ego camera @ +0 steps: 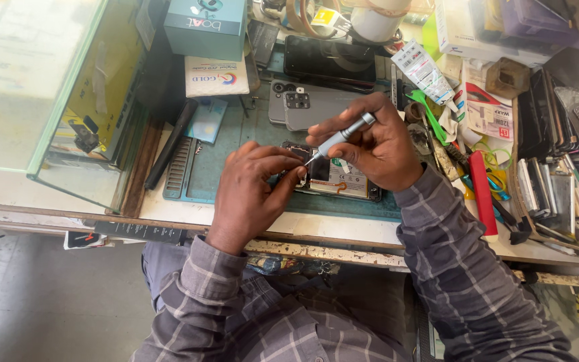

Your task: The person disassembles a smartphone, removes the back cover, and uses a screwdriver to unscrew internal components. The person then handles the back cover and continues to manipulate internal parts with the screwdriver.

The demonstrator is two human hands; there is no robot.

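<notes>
A teal box (206,25) stands at the back of the table (343,230), left of centre, with a flat white carton (216,77) bearing a round red and blue mark just in front of it. A white tube (425,70) lies tilted at the back right, beside a red and white card pack (488,110). A glass case (48,94) with yellow stickers sits at the far left.

The opened phone (333,177) lies face down on the blue-green mat (249,134) near the table's front edge, its back off and a label showing on the battery. The left hand (252,191) is bent over its left end, fingers pinched down on the phone's upper corner. The right hand (376,144) arches over the right half, fingers clenched around 1 grey screwdriver (340,139), its tip angled down-left to the phone's top edge beside the left fingertips.

1 grey back cover (309,104) lies behind the phone, 1 dark phone (330,59) beyond it. 1 red-handled tool (482,194) lies to the right.
</notes>
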